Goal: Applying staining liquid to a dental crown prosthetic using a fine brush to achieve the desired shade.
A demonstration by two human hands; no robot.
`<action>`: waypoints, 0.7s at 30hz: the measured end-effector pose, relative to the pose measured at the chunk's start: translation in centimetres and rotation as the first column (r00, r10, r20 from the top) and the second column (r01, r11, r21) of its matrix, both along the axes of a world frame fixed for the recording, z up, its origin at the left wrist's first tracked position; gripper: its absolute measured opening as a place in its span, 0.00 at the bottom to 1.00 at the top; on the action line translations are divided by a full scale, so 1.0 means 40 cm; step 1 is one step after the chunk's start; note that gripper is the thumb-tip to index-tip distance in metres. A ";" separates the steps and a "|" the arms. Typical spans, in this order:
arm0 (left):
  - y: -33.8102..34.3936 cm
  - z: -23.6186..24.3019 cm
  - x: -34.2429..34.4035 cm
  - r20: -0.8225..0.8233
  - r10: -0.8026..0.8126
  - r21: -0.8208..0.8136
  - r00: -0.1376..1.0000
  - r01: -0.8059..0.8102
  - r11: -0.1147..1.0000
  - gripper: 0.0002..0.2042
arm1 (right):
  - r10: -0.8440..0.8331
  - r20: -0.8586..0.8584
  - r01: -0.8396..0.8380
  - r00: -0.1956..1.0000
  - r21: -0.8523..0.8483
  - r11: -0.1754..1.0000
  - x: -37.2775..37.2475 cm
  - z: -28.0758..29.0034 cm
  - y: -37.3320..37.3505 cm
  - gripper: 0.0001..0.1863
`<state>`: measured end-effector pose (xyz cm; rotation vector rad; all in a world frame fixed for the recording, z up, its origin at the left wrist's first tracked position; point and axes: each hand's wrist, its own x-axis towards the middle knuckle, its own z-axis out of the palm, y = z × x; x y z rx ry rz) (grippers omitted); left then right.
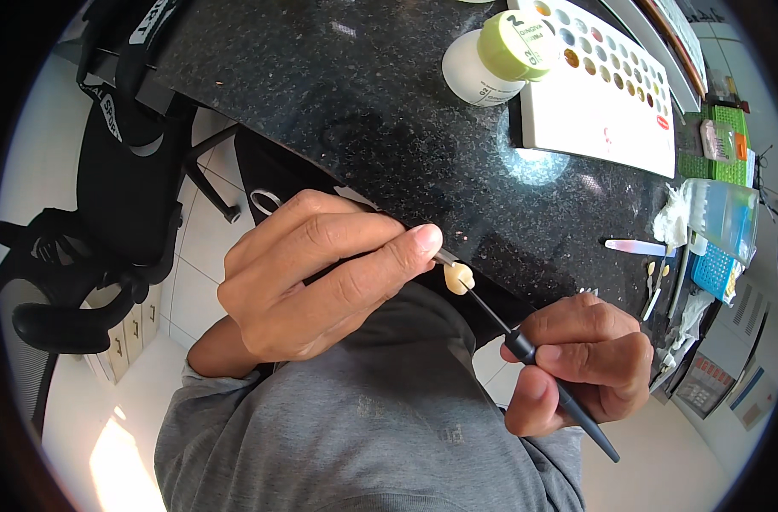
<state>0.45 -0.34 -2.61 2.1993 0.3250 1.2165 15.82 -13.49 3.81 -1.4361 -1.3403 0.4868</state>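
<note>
My left hand [321, 277] is closed round slim metal forceps [445, 257], most of which the fingers hide. A pale ring loop [265, 202] shows behind that hand, perhaps the forceps' handle. At the tips sits a small yellowish tooth crown [458, 279], above my lap just off the table's edge. In my right hand [589, 363] a thin brush [587, 420] with a dark handle is pinched between thumb and fingers. Its fine dark tip touches, or nearly touches, the crown; I cannot tell which.
On the black speckled table [363, 111] stand a white jar with a green lid [508, 51] and a white palette [594, 128] with coloured wells. Small tools, crowns [651, 269] and a clear container [726, 218] lie to the right. A black chair [133, 196] is at left.
</note>
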 end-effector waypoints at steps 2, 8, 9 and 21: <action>0.000 0.000 0.001 0.000 0.003 -0.001 1.000 -0.003 1.000 0.13 | 0.000 -0.004 0.000 1.000 -0.008 1.000 0.000 0.000 0.000 0.13; -0.001 -0.005 -0.010 -0.011 -0.040 -0.017 0.999 0.040 0.999 0.19 | -0.002 -0.019 0.002 1.000 -0.017 1.000 -0.001 0.003 -0.003 0.13; -0.001 -0.004 -0.010 -0.012 -0.042 -0.019 0.999 0.042 0.999 0.19 | -0.002 -0.019 0.002 1.000 -0.017 1.000 -0.001 0.004 -0.003 0.13; 0.000 -0.007 -0.009 -0.005 -0.048 -0.016 0.999 0.048 0.999 0.20 | 0.010 -0.014 -0.010 1.000 0.000 1.000 0.000 0.000 -0.004 0.13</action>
